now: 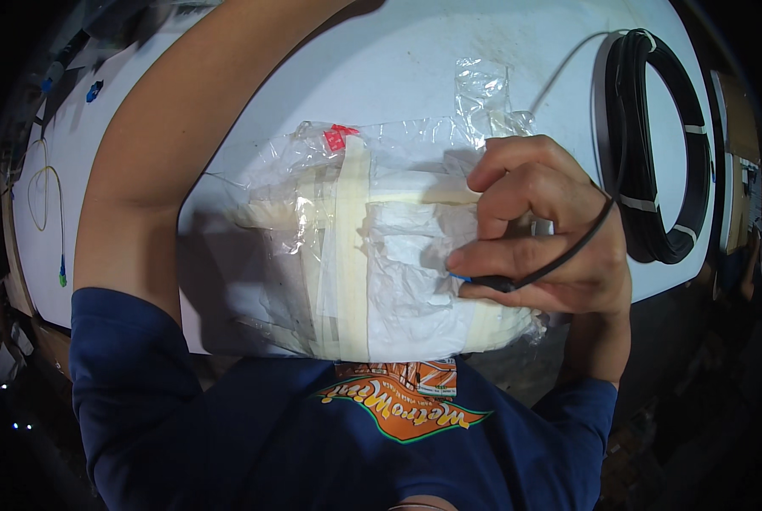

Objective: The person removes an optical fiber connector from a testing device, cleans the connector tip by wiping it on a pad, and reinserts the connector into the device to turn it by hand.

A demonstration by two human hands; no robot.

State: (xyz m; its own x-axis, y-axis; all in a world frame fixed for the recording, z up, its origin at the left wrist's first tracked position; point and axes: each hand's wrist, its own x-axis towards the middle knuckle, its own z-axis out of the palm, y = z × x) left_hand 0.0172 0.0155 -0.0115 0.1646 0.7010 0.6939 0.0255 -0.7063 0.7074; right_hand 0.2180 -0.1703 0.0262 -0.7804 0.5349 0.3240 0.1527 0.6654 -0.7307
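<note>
Right hand point(560, 226) pinches a black cable end point(496, 284), just off centre toward 3 o'clock; blue tip partly covered, contact with the taped bundle point(415, 302) hard to judge. Left arm point(185, 119) cut off near 12; can't tell left hand's grip. Black coil point(629, 145) at 2.

Navy shirt point(313, 451), 2 short sleeves point(134, 358), orange green-edged chest print point(402, 413).
</note>
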